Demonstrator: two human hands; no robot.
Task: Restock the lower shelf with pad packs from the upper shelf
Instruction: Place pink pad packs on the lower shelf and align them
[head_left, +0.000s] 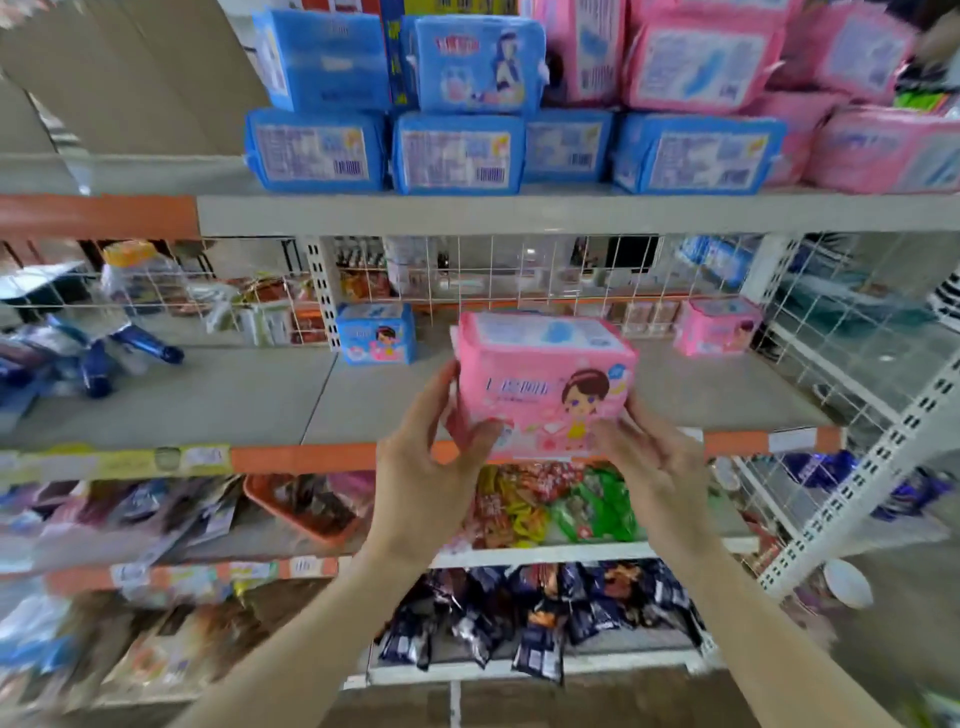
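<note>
Head view: both hands hold one pink pad pack (545, 384) upright between them, its printed front with the cartoon girl facing the camera. The left hand (431, 462) grips the pack's left end, thumb on the front face and fingers curled behind. The right hand (654, 457) clasps the lower right corner in the same way. The pack sits at the front edge of the lower shelf (260, 395), its bottom level with the orange edge strip; whether it touches the board cannot be told.

Farther back on this shelf, against the wire grid (519, 270), stand a single blue pack (376, 332) to the left and a single pink pack (719, 327) to the right, well apart. On the upper shelf (519, 213), blue packs (457, 153) are stacked in two layers, with pink packs (696, 67) piled just beside them on the right. Below the hands, a shelf carries an orange tray (306, 506) and red, yellow and green snack bags (519, 509). Dark packets (519, 613) fill the shelf beneath that.
</note>
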